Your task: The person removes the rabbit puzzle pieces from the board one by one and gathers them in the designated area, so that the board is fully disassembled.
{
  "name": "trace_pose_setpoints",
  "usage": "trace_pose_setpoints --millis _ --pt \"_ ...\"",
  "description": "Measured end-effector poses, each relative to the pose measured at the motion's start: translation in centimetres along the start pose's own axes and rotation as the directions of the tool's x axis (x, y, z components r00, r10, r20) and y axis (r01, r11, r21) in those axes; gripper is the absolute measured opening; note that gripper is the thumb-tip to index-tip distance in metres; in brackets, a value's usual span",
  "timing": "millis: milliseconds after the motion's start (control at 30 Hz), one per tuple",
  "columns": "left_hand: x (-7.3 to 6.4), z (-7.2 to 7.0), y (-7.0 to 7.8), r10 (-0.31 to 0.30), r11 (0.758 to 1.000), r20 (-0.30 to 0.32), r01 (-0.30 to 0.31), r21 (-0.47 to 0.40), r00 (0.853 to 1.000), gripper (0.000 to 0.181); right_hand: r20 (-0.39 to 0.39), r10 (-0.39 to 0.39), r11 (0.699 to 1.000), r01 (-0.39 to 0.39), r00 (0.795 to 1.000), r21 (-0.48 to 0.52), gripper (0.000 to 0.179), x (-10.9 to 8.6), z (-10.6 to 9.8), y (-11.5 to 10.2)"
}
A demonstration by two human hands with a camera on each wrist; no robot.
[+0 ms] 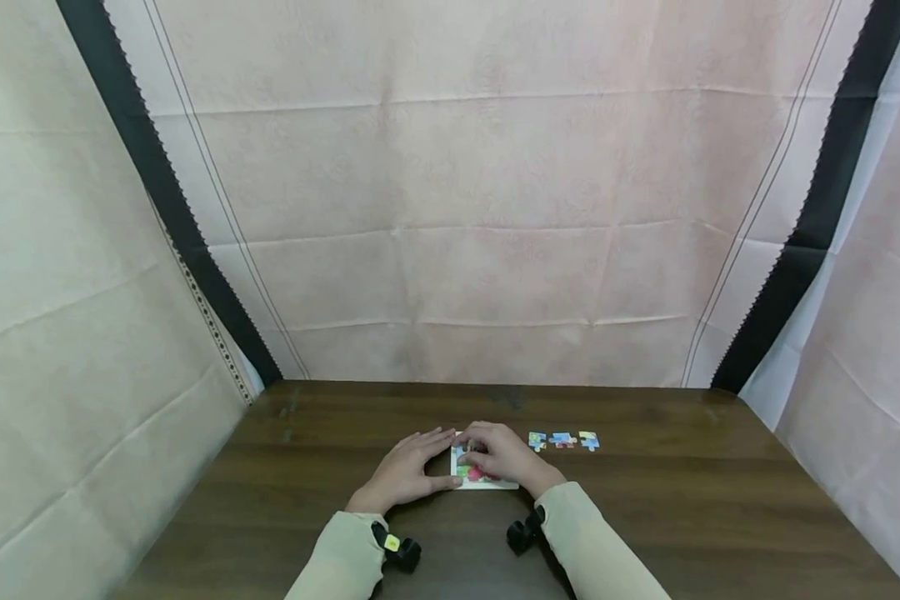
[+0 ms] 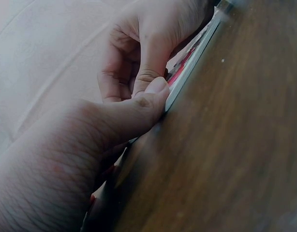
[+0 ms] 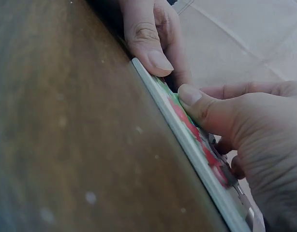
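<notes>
Nearest, two pale sleeves (image 1: pixel 345 554) reach in over the brown worktop (image 1: pixel 682 475), each with a black wrist unit (image 1: pixel 403 553) at the cuff; the left one bears a yellow tag. Beyond them, the left hand (image 1: pixel 411 471) rests at the left side of the board (image 1: pixel 489 485), fingers extended, thumb on its near left corner; this grip is wide. The right hand (image 1: pixel 504 454) is over the board, thumb bent down on its face near the left thumb. Whether that grip holds a piece cannot be told, as the hand covers the spot. The board lies flat on the worktop, white-rimmed, with red and green print showing. Right of the right hand, well short of the far edge, three pieces (image 1: pixel 563 440) lie apart in a row. Behind hangs creased pale cloth (image 1: pixel 495 208).
</notes>
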State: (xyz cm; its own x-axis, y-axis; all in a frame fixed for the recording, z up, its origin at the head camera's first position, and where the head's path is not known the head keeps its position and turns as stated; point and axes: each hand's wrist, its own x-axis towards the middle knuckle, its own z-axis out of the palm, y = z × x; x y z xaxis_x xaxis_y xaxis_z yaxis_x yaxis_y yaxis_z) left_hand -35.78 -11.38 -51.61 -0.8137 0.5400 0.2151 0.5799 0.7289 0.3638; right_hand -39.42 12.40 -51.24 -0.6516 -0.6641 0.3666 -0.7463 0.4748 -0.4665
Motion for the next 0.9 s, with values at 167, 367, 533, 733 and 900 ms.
trace_pose_setpoints --millis 167,367,533,733,900 --pt "-0.13 -0.09 0.03 -0.005 1.000 0.000 0.005 -0.008 1.000 0.084 -0.007 -0.012 1.000 0.012 1.000 0.003 0.024 0.00 -0.04 -0.14" --pt "-0.07 -0.11 -0.03 0.002 1.000 -0.004 -0.002 -0.005 1.000 0.082 0.002 -0.010 1.000 0.010 1.000 -0.013 0.025 0.11 -0.29 -0.46" --pt "-0.06 -0.03 -0.01 0.020 1.000 -0.021 -0.020 -0.006 1.000 0.075 0.013 -0.013 1.000 0.013 1.000 0.001 0.025 0.07 -0.32 -0.61" --pt "0.11 -0.03 0.22 0.001 1.000 -0.039 -0.002 -0.021 0.999 0.072 0.022 0.002 1.000 -0.002 1.000 0.011 0.027 0.03 -0.44 -0.62" --pt "0.27 0.09 0.28 -0.004 1.000 -0.030 0.003 -0.026 1.000 0.075 0.014 0.003 1.000 -0.003 1.000 -0.002 0.021 -0.04 -0.48 -0.65"
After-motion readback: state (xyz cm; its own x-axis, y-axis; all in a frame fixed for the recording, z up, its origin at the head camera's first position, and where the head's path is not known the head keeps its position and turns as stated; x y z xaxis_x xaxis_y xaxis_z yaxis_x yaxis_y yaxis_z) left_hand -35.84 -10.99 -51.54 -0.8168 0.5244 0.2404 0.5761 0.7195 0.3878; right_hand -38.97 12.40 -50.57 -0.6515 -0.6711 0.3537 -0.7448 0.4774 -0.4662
